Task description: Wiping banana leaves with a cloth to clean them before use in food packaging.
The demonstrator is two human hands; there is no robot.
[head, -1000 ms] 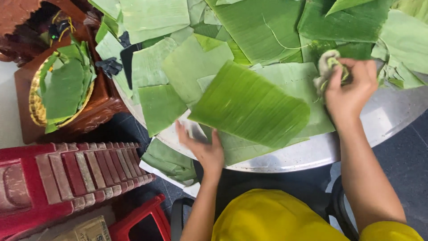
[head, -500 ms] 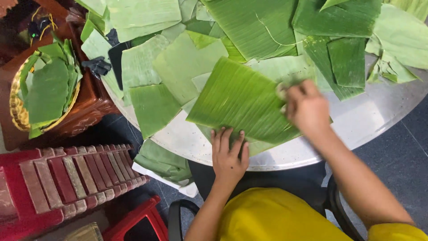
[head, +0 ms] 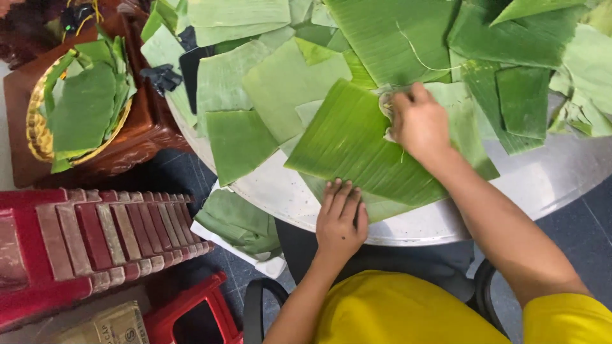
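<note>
A large bright green banana leaf piece (head: pixel 357 146) lies tilted on the round metal table (head: pixel 523 191). My left hand (head: pixel 341 220) rests flat on its near edge with the fingers together, pinning it down. My right hand (head: pixel 417 121) is closed on a small pale cloth (head: pixel 386 105) and presses it onto the far right part of that leaf. Several other cut leaf pieces (head: pixel 274 89) cover the table behind and to the left.
A woven basket (head: pixel 38 127) holding leaf pieces sits on a brown wooden stand at the left. Red plastic stools (head: pixel 95 242) stand on the dark floor below it. A white tray with folded leaves (head: pixel 239 223) lies under the table's edge.
My right hand with the cloth has moved left from the table's right side onto the big leaf. My left hand has slid right along the leaf's near edge and flattened.
</note>
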